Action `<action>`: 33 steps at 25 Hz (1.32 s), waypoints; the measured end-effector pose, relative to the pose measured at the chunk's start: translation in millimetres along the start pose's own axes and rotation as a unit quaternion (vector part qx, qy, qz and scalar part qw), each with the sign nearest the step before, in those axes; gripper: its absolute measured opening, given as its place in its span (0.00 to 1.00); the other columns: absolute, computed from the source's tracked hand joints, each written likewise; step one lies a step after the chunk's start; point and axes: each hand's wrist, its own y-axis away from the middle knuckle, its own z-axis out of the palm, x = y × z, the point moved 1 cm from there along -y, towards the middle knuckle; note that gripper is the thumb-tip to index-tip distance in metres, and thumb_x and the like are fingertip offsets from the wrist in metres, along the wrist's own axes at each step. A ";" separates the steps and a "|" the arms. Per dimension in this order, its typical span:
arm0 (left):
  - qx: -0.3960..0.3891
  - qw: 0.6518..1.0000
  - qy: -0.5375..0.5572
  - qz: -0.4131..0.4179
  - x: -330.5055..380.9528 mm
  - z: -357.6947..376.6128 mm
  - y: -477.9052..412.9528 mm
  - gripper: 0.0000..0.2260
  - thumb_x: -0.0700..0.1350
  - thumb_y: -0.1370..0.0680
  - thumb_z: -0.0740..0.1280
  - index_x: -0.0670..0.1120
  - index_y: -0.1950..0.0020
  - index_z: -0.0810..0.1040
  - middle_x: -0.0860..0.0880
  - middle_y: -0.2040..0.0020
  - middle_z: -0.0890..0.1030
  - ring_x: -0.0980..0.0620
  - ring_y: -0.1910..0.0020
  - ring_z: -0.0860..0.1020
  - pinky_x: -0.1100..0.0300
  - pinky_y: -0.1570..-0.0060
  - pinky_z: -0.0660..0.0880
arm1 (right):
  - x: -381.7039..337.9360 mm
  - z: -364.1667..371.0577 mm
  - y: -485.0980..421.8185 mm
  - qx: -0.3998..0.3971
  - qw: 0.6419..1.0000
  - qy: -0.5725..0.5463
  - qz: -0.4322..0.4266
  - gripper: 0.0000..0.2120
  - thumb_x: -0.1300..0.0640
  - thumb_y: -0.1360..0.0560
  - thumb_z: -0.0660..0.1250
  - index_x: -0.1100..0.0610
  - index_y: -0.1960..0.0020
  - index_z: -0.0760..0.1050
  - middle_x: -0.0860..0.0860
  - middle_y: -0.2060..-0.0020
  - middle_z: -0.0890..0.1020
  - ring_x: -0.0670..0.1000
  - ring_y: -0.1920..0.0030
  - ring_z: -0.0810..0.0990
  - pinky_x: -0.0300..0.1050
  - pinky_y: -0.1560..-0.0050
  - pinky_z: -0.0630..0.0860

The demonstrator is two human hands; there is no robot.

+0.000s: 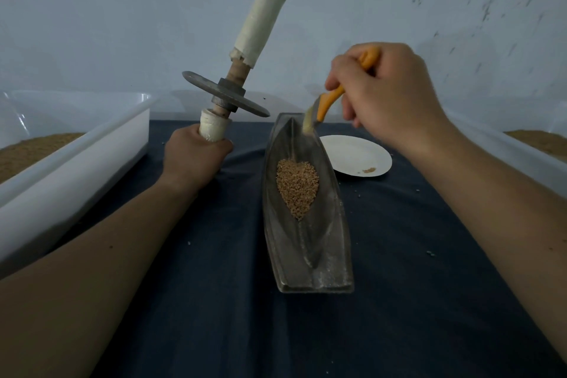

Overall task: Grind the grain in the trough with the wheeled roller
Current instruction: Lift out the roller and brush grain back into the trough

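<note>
left hand [196, 153]: fingers curled tight round the short white-wrapped end of the wheeled roller [228, 94], holding it up off the dark cloth [214, 301].
wheeled roller: tilted up out of the left fist, with the metal disc just above the fingers and the long white-wrapped handle rising beyond it; well apart from the trough [319, 255].
right hand [383, 95]: fingers curled round the orange handle of a brush [325, 106].
brush: bristles point down from the right fingers to the trough's far tip; whether they touch it, cannot tell.
trough: long grey metal boat shape on the cloth, right of the left fingers, below the right fingers.
grain [297, 187]: whole kernels heaped in the trough's groove, nearer than the brush tip, apart from both hands.
paper plate [352, 150]: white, under the right fingers, just beside the trough, with a few grains on it.
left bin [76, 144]: white plastic, left of the left fingers, holding brown grain.
right bin [537, 144]: right of the right wrist, also holding brown grain.
</note>
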 end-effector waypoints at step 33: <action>-0.013 1.000 -0.001 -0.002 -1.2 0.9 -1.3 0.09 0.52 0.33 0.75 0.49 0.62 0.79 0.48 0.68 0.81 0.46 0.66 0.82 0.46 0.60 0.81 | 51.2 -12.1 9.6 -0.553 0.751 0.309 0.186 0.06 0.50 0.21 0.66 0.47 0.45 0.76 0.52 0.55 0.85 0.51 0.59 0.86 0.47 0.57 0.82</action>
